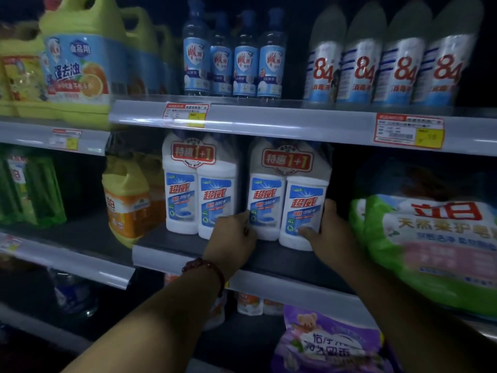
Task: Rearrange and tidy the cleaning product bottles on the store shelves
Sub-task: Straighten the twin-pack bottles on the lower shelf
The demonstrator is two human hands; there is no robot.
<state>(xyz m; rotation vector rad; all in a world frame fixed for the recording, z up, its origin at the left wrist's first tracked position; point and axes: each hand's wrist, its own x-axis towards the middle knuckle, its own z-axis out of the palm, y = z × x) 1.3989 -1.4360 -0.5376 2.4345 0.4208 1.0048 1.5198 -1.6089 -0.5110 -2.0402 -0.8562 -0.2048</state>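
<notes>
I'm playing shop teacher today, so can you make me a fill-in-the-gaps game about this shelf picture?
1. The left hand and the right hand both hold the same twin pack of ____ bottles.
2. The bracelet sits on the ____ wrist.
3. The tall bottles on the top shelf show the red number ____.
4. In front on the top shelf stand ____ small blue bottles.

Missing words: white; left; 84; four.

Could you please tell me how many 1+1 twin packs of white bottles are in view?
2. The left pack stands free on the middle shelf; the right pack beside it is held between the left hand and right hand. More may be hidden behind.
</notes>
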